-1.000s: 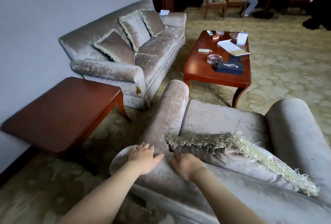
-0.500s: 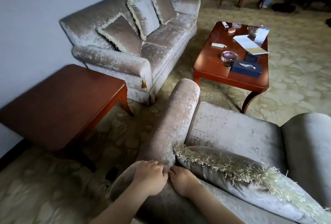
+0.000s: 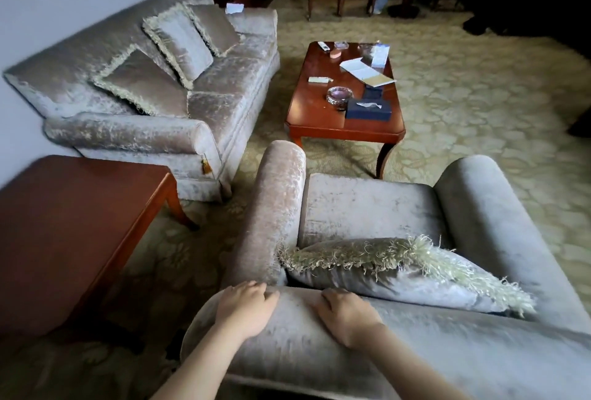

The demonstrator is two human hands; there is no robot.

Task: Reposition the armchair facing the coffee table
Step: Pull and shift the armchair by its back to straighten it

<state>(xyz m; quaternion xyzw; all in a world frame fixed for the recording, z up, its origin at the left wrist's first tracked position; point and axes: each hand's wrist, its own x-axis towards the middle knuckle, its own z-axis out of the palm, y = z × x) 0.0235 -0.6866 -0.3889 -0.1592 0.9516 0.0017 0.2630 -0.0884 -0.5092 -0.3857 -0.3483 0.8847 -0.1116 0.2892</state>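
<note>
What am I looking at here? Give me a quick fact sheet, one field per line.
Setting: carpeted lounge
Armchair: seat opens toward the coffee table
Left hand: flat on the chair's back top, near its left corner
Right hand: flat on the back top, beside the left hand, apart from it
Cushion: fringed, lying on the seat against the back
Sofa: along the wall, three cushions
Side table: left of the armchair

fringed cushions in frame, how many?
4: three on the sofa, at and; one on the armchair at. Others may be hidden.
</note>
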